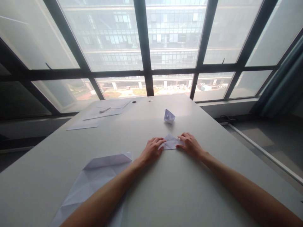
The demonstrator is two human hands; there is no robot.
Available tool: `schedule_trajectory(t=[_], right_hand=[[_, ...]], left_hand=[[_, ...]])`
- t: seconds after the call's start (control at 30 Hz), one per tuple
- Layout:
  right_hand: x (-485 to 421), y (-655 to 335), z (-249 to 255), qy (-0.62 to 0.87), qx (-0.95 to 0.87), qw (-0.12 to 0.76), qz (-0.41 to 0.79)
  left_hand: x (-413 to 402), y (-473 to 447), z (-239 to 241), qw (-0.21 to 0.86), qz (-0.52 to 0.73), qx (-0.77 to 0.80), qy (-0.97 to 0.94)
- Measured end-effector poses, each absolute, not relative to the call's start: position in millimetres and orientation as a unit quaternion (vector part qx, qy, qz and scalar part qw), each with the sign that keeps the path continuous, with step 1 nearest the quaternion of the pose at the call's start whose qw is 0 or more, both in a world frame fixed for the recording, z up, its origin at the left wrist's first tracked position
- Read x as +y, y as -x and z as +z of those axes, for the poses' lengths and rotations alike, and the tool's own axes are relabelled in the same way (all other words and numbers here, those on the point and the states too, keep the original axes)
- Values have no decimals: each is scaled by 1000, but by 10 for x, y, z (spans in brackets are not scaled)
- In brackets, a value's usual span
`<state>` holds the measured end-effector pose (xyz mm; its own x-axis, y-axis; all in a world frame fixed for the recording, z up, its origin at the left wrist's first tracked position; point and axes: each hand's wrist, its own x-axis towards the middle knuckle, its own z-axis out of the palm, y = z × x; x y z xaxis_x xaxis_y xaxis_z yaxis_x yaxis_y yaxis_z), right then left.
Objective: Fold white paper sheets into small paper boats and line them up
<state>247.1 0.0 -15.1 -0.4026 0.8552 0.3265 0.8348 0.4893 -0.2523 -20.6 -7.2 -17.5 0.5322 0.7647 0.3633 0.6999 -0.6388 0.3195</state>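
A small folded piece of white paper lies on the white table in front of me, with a peak at its far side and creases across it. My left hand grips its left end, thumb near and fingers on the far side. At the right end, my right hand holds it between thumb and curled fingers, which hide that edge. Just beyond stands a small folded paper shape, pointed and hollow, like a paper boat. Under my left forearm is a large creased sheet of paper, its far edge folded over.
Several flat paper sheets lie at the table's far left, with a small white pen-like item on top. Two round holes, one a dark cable hole, sit near the far edge. Tall windows rise behind the white table; a curtain hangs right.
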Motion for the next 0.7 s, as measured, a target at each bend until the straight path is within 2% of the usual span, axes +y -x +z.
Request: schedule_trajectory(t=[0.3, 0.7], right_hand=[[-5, -2435, -161, 532, -819, 212, 38], [10, -2406, -160, 550, -787, 254, 116]], left_hand=[[-71, 214, -147, 104, 285, 392, -869], [-101, 210, -88, 131, 302, 375, -866]])
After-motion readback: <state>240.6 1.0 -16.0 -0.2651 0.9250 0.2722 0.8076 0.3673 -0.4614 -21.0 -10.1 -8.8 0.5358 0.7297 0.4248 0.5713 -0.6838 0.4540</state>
